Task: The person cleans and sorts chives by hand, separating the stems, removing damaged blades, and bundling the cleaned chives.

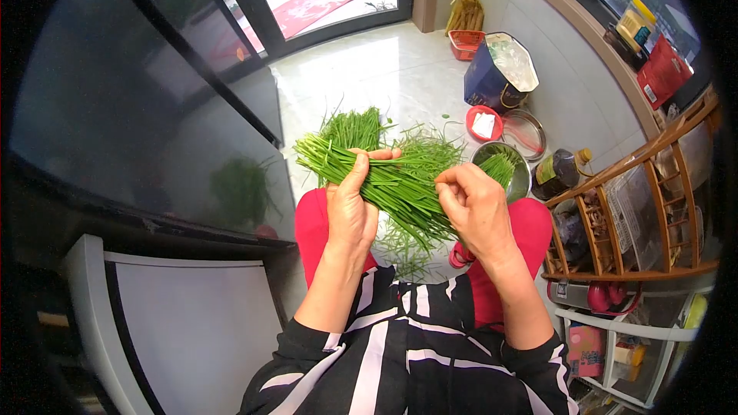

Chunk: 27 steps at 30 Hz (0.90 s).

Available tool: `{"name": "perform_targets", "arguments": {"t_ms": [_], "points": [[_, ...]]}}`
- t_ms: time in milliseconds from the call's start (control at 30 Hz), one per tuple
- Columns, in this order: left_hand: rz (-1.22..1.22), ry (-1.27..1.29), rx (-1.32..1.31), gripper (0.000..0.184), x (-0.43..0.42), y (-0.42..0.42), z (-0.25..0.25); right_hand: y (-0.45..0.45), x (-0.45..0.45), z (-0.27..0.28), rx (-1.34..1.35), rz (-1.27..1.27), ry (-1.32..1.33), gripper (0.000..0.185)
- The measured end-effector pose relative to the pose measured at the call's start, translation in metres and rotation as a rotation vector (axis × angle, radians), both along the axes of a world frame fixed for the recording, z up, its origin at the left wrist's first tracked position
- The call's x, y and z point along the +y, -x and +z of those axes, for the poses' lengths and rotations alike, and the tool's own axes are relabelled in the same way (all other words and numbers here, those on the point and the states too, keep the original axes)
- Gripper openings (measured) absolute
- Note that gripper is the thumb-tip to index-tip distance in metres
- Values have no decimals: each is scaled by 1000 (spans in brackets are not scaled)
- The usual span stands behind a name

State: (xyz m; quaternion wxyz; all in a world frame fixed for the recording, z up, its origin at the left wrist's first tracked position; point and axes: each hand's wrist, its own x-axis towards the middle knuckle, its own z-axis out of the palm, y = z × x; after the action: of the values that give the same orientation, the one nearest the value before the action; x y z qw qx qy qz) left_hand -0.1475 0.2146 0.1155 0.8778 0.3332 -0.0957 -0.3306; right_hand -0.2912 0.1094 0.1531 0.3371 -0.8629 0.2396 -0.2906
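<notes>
A thick bunch of long green stalks (392,188) lies across my left hand (354,204), whose thumb presses over its pale end. My right hand (473,204) is at the bunch's other end, thumb and forefinger pinched together; what sits between those fingertips is too small to make out. On the floor behind the bunch rests a green pile (354,129), with loose thin stalks (427,142) scattered beside it. A metal bowl (521,177) holding more green pieces stands just beyond my right hand.
Along the right wall stand a blue bag (486,81), a red bowl (470,124), a metal lid (534,134), a dark bottle (557,173) and a wooden rack (607,234). A dark glossy cabinet (154,107) and a white-topped unit (196,330) fill the left side.
</notes>
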Motion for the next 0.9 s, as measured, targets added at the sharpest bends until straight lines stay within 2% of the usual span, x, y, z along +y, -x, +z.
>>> {"name": "perform_targets", "arguments": {"t_ms": [33,200,267,333,400,433,533,600,667,700,800,900], "points": [[-5,-7,-14,13,0,0,0,0,0,1,-14,-15,-100,9],[-3,-18,-20,13,-1,5,-1,-7,-8,-23,-145,-173,-240,9],[49,-15,6,14,2,-3,-4,-2,-21,-28,-197,-343,-270,12],[92,-39,-20,14,4,-8,-4,7,-29,-26,-129,-322,-254,14],[151,-118,-106,14,4,-9,-1,13,-26,-21,-17,-125,-169,14],[152,-137,-110,13,3,-8,0,15,-22,-20,59,-82,-17,10],[82,-134,-62,14,-3,1,3,6,-2,-8,4,-63,86,8],[57,-130,-46,15,-4,7,3,-3,11,-5,-26,-37,79,12],[3,-120,-52,16,-7,11,3,-13,22,0,-25,62,-53,15],[-8,-117,-59,17,-7,13,3,-17,24,-6,-57,88,60,18],[-42,-119,-75,16,-8,15,3,-25,28,-13,-44,77,131,17],[-44,-102,-50,17,-5,13,0,-24,27,-19,-62,74,35,12]]}}
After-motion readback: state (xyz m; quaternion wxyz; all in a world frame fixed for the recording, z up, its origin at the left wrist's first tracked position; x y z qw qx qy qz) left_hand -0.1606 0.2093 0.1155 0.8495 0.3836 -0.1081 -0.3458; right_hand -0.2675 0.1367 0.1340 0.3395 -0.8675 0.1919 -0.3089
